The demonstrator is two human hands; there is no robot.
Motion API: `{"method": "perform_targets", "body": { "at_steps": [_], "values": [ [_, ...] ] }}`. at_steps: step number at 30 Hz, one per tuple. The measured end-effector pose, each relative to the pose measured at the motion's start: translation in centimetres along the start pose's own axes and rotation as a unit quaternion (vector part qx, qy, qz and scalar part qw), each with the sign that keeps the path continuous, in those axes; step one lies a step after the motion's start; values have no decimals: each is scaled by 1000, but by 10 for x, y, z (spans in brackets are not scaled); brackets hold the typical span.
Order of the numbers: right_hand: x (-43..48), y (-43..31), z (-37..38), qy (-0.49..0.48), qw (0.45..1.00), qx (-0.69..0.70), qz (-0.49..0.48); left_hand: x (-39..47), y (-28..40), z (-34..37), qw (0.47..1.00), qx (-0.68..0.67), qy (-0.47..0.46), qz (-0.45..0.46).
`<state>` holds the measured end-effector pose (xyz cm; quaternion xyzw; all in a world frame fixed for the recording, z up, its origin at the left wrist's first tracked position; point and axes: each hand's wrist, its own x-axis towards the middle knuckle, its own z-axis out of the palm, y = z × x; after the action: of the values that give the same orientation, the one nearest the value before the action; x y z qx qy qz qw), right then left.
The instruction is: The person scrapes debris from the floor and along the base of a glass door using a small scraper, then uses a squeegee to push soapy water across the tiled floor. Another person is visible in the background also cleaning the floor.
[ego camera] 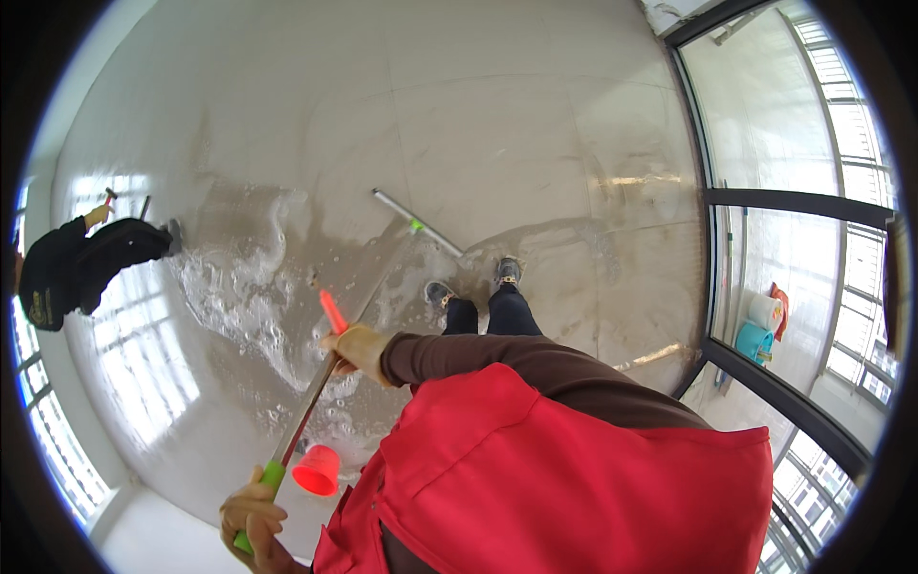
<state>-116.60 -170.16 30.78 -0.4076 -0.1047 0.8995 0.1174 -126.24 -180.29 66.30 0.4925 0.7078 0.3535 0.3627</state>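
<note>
A long-handled floor squeegee (418, 224) lies blade-down on the wet floor (244, 287), ahead of my shoes. Around its green grip (271, 477), my gloved left hand (252, 511) is closed. My gloved right hand (358, 351) grips the metal pole (305, 409) farther down. An orange-red plastic handle (332, 312) sticks out past that same hand. Beside the pole hangs an orange-red plastic cup (316, 470); with the handle it appears to form one dipper, though the hand hides part of the join. Foamy water (237, 316) spreads to the left of the pole.
At the left, a person in dark clothes (93, 258) bends low, a gloved hand (97, 215) on a red-handled tool (110, 196). Dark-framed glass panels (789, 201) stand at the right. Behind them are a blue bucket (753, 343), a white container (764, 311) and poles (742, 258).
</note>
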Motion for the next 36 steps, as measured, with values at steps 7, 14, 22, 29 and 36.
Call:
{"method": "perform_targets", "body": {
  "at_steps": [7,14,22,29,36],
  "values": [
    [2,9,83,-80,994,-48,56,-34,1,-13,999,36,29,26],
    [-40,-59,13,-56,987,-126,-86,-11,-34,-4,986,-110,50,118],
    [-27,-198,-209,192,961,-4,-198,142,-65,188,946,-222,-104,211],
    [61,-277,-184,144,967,-138,-156,192,-69,186,969,-226,20,98],
    [202,-256,-38,6,820,-570,-49,156,-113,141,964,-145,221,10]
  ]
}}
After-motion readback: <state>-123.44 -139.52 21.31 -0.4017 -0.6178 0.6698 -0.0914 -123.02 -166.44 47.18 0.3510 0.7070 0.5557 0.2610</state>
